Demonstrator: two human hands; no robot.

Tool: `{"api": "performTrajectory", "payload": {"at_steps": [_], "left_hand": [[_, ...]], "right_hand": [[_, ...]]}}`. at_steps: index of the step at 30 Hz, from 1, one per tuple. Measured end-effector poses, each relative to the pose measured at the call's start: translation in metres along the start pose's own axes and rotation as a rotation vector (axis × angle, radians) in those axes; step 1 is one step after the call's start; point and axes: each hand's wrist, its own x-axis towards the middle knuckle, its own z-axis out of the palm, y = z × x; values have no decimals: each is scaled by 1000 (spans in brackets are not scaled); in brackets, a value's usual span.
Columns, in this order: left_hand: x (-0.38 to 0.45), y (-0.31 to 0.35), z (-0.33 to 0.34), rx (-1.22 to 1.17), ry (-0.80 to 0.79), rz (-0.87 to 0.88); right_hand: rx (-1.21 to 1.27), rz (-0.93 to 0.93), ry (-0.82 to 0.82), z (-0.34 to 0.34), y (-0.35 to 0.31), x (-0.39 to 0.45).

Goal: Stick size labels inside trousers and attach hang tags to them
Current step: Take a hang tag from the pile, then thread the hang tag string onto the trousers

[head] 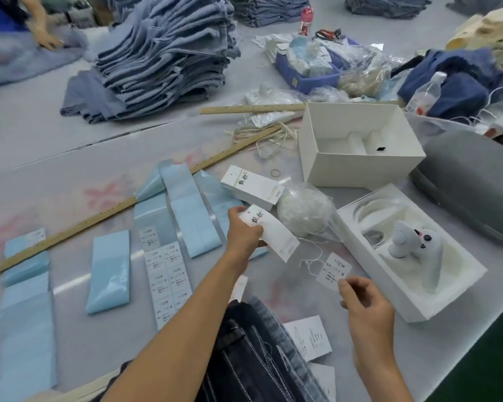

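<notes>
**Tag in one hand, label in the other**

Broadly, the grey counter (pixel 55 146) spreads far and wide, with a tall stack of folded blue jeans (pixel 166 59) at the far left and dark trousers (pixel 253 358) lying at the near edge between the person's forearms. Strips of blue backing paper (pixel 192 216) run left of centre, one of them carrying a sheet of size labels (pixel 167 280).

At centre, the left hand (pixel 243 235) curls its fingers round the far end of a long white hang tag (pixel 273 233), whose long axis slants away to the near right. The right hand (pixel 366 306), nearer and further right, pinches the near edge of a small printed label (pixel 333 271) between thumb and fingertip; a thin white string (pixel 311 256) trails just beside it, though whether it is tied on cannot be told.

Tag and label sit close but apart, the tag's free end pointing toward the label. Probably the coming move brings them together, with the trousers directly near-side of both hands.
</notes>
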Motion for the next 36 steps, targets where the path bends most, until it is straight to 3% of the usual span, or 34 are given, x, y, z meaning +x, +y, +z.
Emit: {"api": "performTrajectory", "payload": {"at_steps": [7, 12, 15, 19, 30, 33, 36], "left_hand": [[-133, 21, -118, -44, -85, 263], [-209, 12, -167, -50, 43, 350], [-229, 6, -175, -51, 98, 396], [-241, 4, -173, -38, 122, 434], [-248, 8, -153, -18, -13, 467], [-249, 3, -148, 52, 4, 505], [-250, -1, -147, 41, 35, 499]], "right_hand": [[242, 98, -437, 29, -69, -74], [65, 85, -801, 52, -94, -133], [-78, 33, -924, 66, -99, -155], [-137, 56, -880, 73, -101, -166], [-142, 94, -792, 66, -101, -160], [-187, -16, -726, 64, -97, -159], [-328, -240, -594, 63, -92, -160]]}}
